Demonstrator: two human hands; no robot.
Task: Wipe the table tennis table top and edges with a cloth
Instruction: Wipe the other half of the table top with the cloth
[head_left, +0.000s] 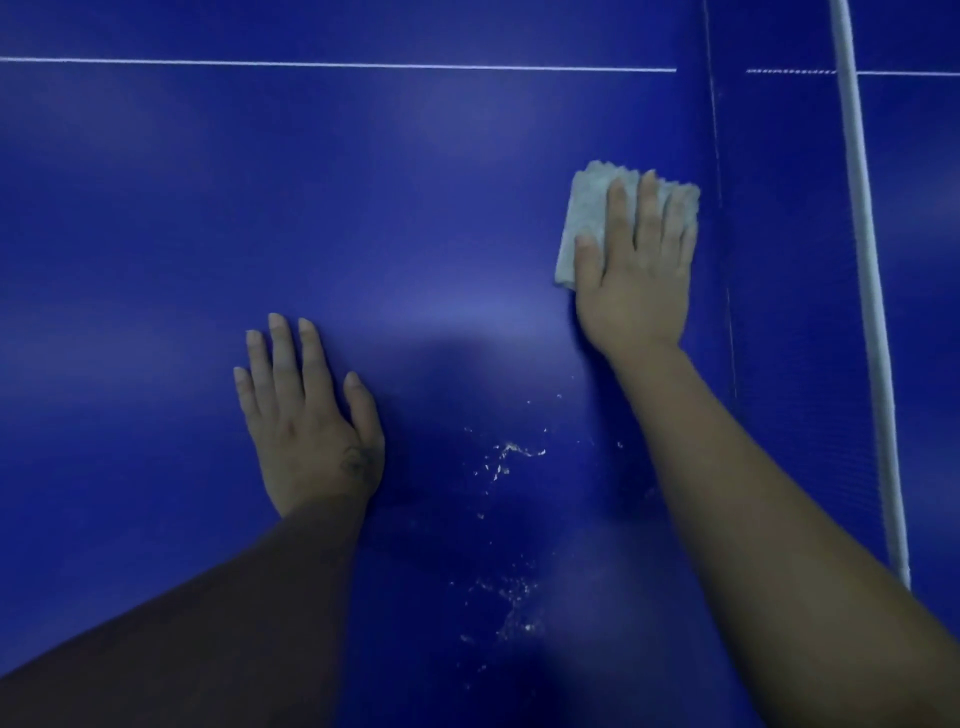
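The blue table tennis table top (260, 182) fills the view. My right hand (636, 270) lies flat on a folded grey cloth (584, 218) and presses it onto the surface near the net at the right. The cloth sticks out past my fingertips and beside my thumb. My left hand (306, 415) rests palm down on the bare table, fingers spread, with nothing under it. Between my two forearms lie small pale specks and wet-looking streaks (511, 454), with more of them (514, 608) closer to me.
The net's white top band (865, 260) runs from top to bottom at the right, with more blue table beyond it. A thin white centre line (337, 64) crosses the table far from me.
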